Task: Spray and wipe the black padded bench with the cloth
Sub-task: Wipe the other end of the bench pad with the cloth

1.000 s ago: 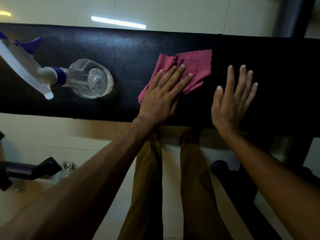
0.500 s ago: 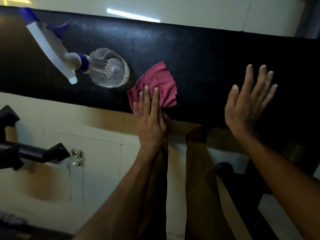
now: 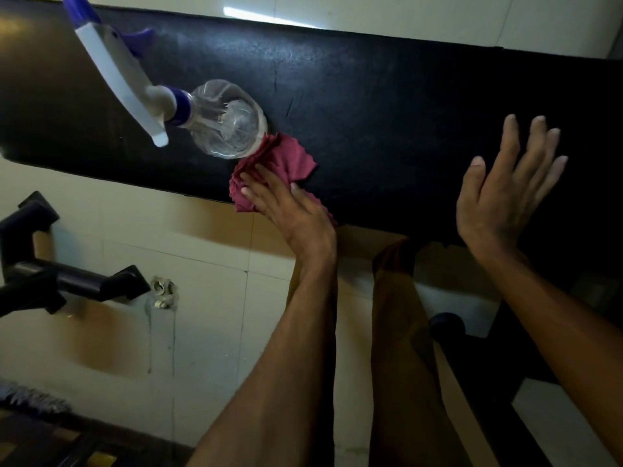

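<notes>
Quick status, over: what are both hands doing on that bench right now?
Left hand flat, pressing red cloth on black bench near edge. Right hand open, fingers spread over bench. Spray bottle stands right against cloth, in the wipe's path.

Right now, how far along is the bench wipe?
Spraying looks done: the spray bottle stands on the bench, unheld. Wiping is in hand: the left hand presses the red cloth at the near edge beside the bottle. The right hand is open over the bench. How much is left cannot be judged; no wet patches show.
</notes>
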